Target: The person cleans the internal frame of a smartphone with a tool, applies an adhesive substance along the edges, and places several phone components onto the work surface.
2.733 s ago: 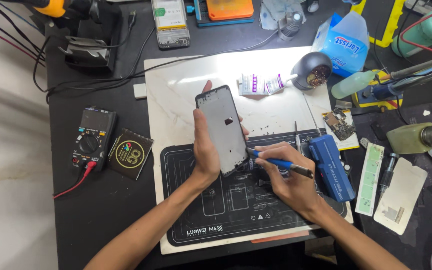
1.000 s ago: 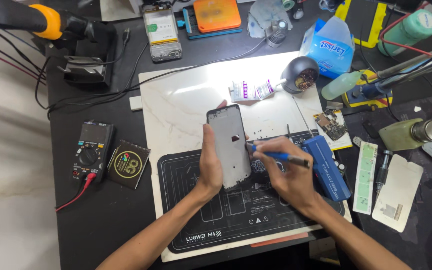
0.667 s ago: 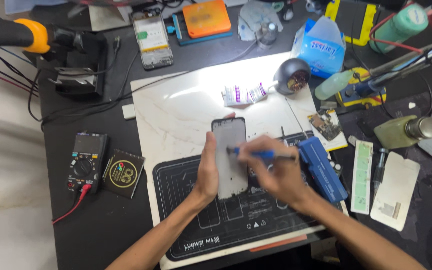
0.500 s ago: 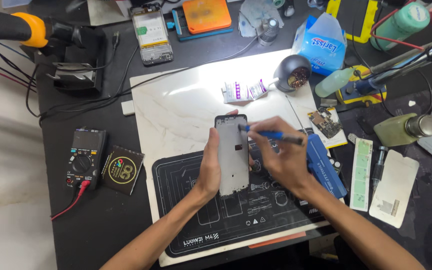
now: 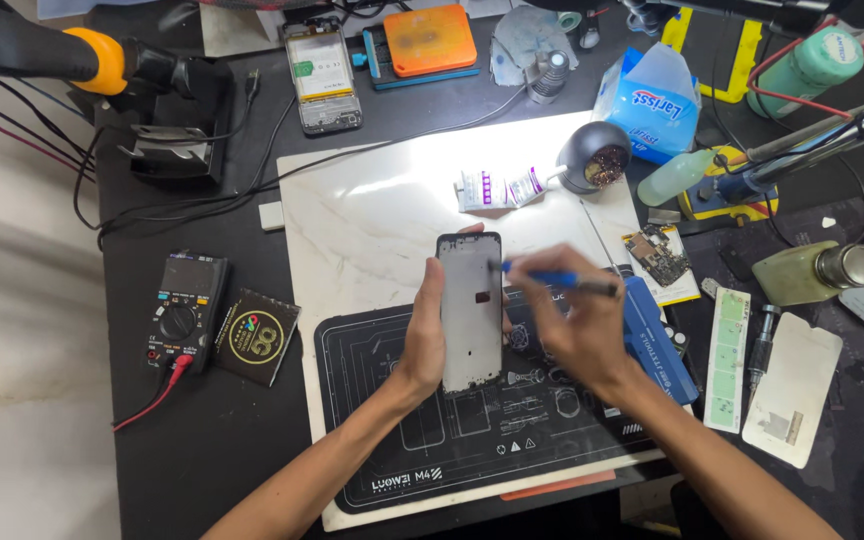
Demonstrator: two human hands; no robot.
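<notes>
My left hand (image 5: 425, 335) grips an opened phone body (image 5: 470, 312) by its left edge, holding it upright over a black repair mat (image 5: 422, 440). The phone's bare inner frame faces me. My right hand (image 5: 567, 325) holds a blue-handled tool (image 5: 555, 281) like a pen, its tip touching the upper right edge of the phone. Both hands hover above the mat, which lies on a white marble-pattern slab (image 5: 372, 220).
A multimeter (image 5: 185, 305) with a red lead sits at left beside a small black packet (image 5: 256, 335). Another opened phone (image 5: 323, 75), an orange pad (image 5: 430, 40), a tissue pack (image 5: 652, 100), a blue case (image 5: 658, 340), a circuit board (image 5: 660, 255) and bottles crowd the back and right.
The phone has turned from tilted to straight upright and shifted toward the middle of the slab. My right hand rose and brought the blue tool's tip up to the phone's top right edge.
</notes>
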